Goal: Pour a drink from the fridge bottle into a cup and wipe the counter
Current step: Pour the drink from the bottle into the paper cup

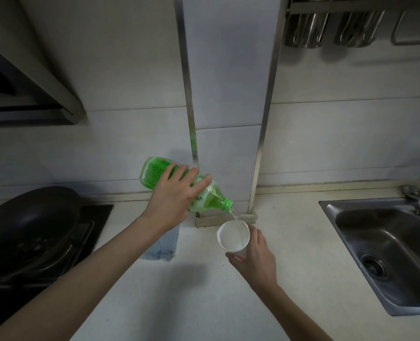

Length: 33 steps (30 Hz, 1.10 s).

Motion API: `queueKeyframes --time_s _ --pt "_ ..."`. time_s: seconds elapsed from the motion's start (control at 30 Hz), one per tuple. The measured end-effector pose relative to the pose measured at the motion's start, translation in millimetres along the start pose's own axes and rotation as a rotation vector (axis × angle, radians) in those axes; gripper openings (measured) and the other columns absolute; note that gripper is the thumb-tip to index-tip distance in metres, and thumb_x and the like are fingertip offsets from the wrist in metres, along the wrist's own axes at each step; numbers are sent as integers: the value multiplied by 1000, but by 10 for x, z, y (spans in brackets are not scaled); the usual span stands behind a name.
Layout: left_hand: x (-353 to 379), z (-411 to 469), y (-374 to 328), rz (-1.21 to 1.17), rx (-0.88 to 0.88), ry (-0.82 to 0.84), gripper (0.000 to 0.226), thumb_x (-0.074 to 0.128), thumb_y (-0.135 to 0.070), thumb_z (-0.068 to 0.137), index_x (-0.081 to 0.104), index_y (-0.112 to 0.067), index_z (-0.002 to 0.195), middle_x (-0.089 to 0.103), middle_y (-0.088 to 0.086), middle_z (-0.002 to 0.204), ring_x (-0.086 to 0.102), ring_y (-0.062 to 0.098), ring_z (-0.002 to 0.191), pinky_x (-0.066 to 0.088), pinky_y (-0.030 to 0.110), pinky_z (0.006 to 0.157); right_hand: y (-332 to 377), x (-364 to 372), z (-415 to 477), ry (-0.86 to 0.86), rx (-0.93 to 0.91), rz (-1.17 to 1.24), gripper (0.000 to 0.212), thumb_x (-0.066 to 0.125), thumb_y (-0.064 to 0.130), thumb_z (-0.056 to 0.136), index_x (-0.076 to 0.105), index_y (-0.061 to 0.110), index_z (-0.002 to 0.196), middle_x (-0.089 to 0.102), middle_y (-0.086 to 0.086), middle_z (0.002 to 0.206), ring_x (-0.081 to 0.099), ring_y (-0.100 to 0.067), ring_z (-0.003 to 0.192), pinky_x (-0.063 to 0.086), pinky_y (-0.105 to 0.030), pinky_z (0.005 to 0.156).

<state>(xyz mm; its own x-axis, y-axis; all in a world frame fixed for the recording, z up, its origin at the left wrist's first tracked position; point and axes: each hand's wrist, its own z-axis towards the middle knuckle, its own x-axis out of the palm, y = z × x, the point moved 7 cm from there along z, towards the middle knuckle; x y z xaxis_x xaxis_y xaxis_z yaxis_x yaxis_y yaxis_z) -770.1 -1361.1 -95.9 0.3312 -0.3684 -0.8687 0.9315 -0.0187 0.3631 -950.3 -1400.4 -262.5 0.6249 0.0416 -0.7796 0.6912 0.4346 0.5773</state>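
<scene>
Bottle (154,172): clear plastic, green label, green threaded neck, uncapped; tipped mouth-down over the cup, pale liquid streaming out.
Cup (232,238): white paper, tapered, tilted, just under the bottle's mouth.
Left hand (172,200): fingers (199,187) wrapped over the bottle's middle.
Right hand (255,257): fingers (236,257) clamped round the cup's lower wall.
Cloth (165,244): pale blue, frayed edge, flat on the tabletop, partly hidden by the left forearm.
Tabletop (204,296): off-white, smooth, faintly speckled.
Sink (388,242): stainless steel, rectangular, set in at right; round drain.
Pan (29,217): dark, round, on a black stove (63,262) at left.
Wall (130,82): pale glossy tiles; metal-edged column (228,94) behind the bottle.
</scene>
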Motion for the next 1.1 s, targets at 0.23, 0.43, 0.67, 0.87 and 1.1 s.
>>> queueKeyframes --time_s 0.23,0.43,0.67,0.87,1.1 --pt "-44 -15 -3 6 -2 -3 77 76 -6 56 54 -19 128 61 12 120 56 36 109 42 52 102 28 -19 43 -19 -16 8 84 85 44 60 47 18 130 56 3 115 58 -17 102 55 -29 61" --pt "-92 -13 1 7 -8 -10 77 77 -6 54 56 -18 127 62 14 119 58 37 108 43 53 100 46 -12 42 -21 -27 9 83 85 46 59 49 16 128 57 2 113 60 -17 99 55 -28 59" --pt "-149 0 -2 10 -8 -24 77 76 -5 54 54 -18 127 62 14 120 58 38 108 44 53 100 112 -28 74 -34 -27 13 82 85 44 59 48 17 127 56 2 112 58 -18 99 47 -23 58" --pt "-188 8 -13 22 -11 -35 72 73 -5 60 56 -18 129 61 14 121 56 38 110 41 54 102 154 -61 77 -47 -21 30 82 82 44 63 44 18 131 53 3 118 55 -17 106 53 -30 66" --pt "-191 -46 -84 26 -6 -30 74 74 -7 61 54 -18 131 60 14 123 55 37 112 39 54 103 145 -54 14 -46 -12 41 86 83 44 62 42 18 133 52 3 120 54 -17 108 52 -28 66"
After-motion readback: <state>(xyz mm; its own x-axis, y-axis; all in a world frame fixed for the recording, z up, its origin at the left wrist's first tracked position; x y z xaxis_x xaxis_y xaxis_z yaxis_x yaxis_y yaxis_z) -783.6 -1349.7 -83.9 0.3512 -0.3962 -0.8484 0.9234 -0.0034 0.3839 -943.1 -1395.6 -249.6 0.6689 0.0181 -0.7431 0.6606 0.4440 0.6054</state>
